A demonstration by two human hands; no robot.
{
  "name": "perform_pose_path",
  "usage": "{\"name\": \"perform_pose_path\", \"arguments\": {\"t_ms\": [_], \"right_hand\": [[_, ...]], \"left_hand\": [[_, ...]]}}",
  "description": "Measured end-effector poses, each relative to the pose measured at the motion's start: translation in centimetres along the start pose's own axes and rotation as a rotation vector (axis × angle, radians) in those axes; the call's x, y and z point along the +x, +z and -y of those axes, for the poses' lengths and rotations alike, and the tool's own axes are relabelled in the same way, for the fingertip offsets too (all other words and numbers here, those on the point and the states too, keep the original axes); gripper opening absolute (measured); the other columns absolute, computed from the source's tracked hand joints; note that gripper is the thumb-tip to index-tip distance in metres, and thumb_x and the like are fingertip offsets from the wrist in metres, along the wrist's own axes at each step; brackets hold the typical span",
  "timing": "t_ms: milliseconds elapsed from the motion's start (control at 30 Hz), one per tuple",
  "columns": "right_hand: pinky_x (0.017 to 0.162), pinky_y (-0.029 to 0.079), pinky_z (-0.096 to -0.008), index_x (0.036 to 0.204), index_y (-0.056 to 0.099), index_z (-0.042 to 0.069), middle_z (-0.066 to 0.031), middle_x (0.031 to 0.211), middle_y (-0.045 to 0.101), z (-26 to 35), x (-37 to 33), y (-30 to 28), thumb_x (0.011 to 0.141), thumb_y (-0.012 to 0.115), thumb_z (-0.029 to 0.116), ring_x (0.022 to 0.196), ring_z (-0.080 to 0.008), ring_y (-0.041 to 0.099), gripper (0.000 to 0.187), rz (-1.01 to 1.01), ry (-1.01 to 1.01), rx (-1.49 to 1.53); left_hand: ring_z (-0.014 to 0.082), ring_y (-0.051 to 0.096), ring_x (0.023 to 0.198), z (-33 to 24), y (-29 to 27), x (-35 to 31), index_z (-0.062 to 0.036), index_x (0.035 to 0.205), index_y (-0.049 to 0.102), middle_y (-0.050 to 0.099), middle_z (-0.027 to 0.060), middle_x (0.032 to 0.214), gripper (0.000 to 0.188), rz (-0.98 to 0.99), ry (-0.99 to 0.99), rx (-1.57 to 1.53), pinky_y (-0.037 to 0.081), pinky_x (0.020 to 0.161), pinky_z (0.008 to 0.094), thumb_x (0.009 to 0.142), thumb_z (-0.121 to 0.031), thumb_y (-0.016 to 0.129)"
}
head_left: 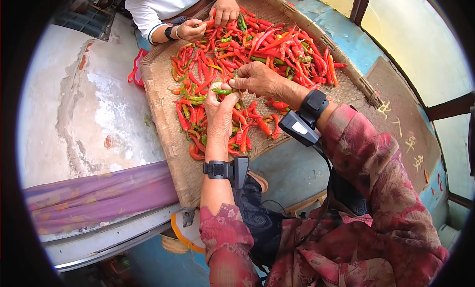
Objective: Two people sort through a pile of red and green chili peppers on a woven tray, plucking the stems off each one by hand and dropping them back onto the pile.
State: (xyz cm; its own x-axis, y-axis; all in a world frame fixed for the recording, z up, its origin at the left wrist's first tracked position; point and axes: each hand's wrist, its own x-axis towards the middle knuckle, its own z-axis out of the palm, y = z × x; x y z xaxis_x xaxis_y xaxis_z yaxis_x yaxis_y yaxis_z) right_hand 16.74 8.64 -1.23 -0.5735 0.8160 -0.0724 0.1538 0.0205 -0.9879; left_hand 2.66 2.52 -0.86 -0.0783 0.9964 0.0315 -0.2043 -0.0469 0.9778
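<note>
Above the woven tray (pixel 185 185), my two hands meet at a small green chili pepper (pixel 221 91). My left hand (pixel 220 113) is closed, pinching the pepper between thumb and fingers. From the right, my right hand (pixel 260 80) reaches in, its fingers pinched together at the pepper's right end; the exact spot they grip is hidden. Beneath and around both hands lie many red chili peppers (pixel 292 52), with some green and yellowish ones mixed in. The left part of the pile, next to my left hand, is spread more loosely.
Across the tray, another person's hands (pixel 225 11) hold a red chili. A raised rim (pixel 329 42) runs along the tray's right side. To the left are a worn pale surface (pixel 106 104) and purple cloth (pixel 104 193). A brown board (pixel 405 114) lies at the right.
</note>
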Motion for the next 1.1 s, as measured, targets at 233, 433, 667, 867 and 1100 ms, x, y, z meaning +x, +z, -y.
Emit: {"name": "perform_pose_path", "arguments": {"t_ms": [233,433,667,867,1100], "right_hand": [[0.050,0.043,-0.0257,0.086,0.056,0.000,-0.0029,0.071,0.056,0.6,0.2,-1.9,0.083,0.061,0.028,0.059,-0.0104,0.050,0.029,-0.423,0.000,0.619],[0.054,0.045,-0.0213,0.099,0.057,-0.002,-0.0029,0.078,0.057,-0.7,0.0,-2.7,0.087,0.060,0.030,0.064,-0.0068,0.050,0.034,-0.388,0.060,0.403],[0.051,0.046,-0.0256,0.088,0.065,0.003,-0.0025,0.072,0.061,-0.4,0.3,1.3,0.082,0.064,0.036,0.063,-0.0103,0.054,0.034,-0.059,-0.071,-0.025],[0.054,0.046,-0.0320,0.080,0.062,-0.002,-0.0082,0.064,0.061,-1.0,0.3,1.3,0.077,0.059,0.014,0.057,-0.0149,0.056,0.017,-0.253,-0.211,-0.288],[0.055,0.047,-0.0309,0.085,0.062,-0.001,-0.0103,0.065,0.061,0.9,0.0,-0.8,0.078,0.058,0.015,0.060,-0.0167,0.059,0.017,-0.433,-0.157,-0.179]], "left_hand": [[0.0124,0.055,0.066,-0.1,-3.9,-0.2,-0.0089,0.088,0.051,0.054,0.0027,0.077,0.016,-0.047,-0.121,-0.271,0.048,0.056,0.0239,0.075,0.000,0.053],[0.0157,0.058,0.071,-1.0,-3.0,-0.9,-0.0085,0.091,0.050,0.054,0.0063,0.081,0.016,-0.026,-0.188,-0.374,0.052,0.058,0.0289,0.076,-0.003,0.050],[0.0077,0.052,0.064,-0.8,-2.0,-0.5,-0.0083,0.088,0.050,0.053,0.0011,0.078,0.015,0.071,-0.172,-0.265,0.049,0.058,0.0223,0.076,0.000,0.051],[0.0064,0.051,0.065,0.0,-2.4,-0.3,-0.0099,0.086,0.050,0.053,-0.0007,0.077,0.014,0.030,-0.176,-0.204,0.047,0.060,0.0216,0.076,-0.001,0.053],[0.0153,0.058,0.074,-0.1,-3.7,0.0,-0.0097,0.087,0.048,0.053,0.0026,0.080,0.015,-0.137,-0.112,-0.317,0.049,0.066,0.0302,0.077,-0.003,0.055]]}}
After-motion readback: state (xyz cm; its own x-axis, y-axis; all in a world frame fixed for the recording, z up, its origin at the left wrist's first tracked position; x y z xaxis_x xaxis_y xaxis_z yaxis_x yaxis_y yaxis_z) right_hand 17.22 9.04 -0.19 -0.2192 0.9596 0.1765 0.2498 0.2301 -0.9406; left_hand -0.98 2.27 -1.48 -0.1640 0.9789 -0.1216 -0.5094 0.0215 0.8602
